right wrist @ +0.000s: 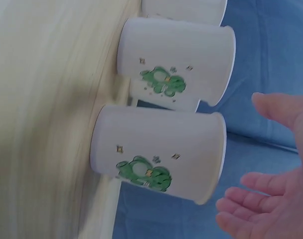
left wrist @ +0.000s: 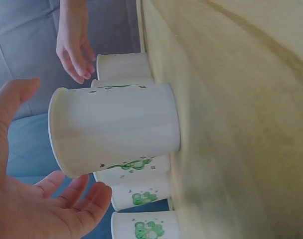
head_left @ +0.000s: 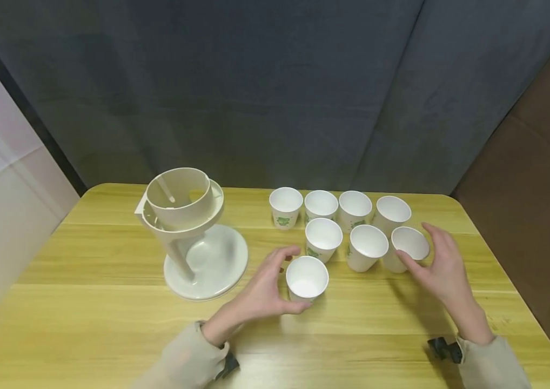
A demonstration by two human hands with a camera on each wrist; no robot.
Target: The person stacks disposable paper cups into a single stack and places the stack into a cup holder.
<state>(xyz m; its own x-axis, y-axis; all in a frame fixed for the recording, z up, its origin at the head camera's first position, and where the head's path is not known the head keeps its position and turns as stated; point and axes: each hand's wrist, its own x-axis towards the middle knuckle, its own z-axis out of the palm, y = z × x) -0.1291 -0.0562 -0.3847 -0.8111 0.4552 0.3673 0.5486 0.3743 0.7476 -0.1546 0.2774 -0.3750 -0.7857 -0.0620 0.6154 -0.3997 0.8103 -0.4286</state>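
Basically, dark blue-grey cloth backdrop fills the upper frame, yellow wood-grain table across the lower part. Left of centre stands a cream plastic stand: round disc base, slanted post, ring-shaped holder on top; wide base presumably keeps it from tipping. Two bare hands come next, beige sleeves entering from the bottom. Left hand, lower centre: thumb and fingers spread in a loose curve around the front cup, likely shaped to its round wall; left wrist view shows the thumb clear of it, finger contact can't tell, no grip. Right hand, right side: spread likewise beside the near-right cup, thumb and fingers apart from it in the right wrist view, holding nothing. Both belong to eight white paper cups, centre to right, all upright, probably spaced for easy reach. Smallest: green cartoon-animal prints on cup sides.
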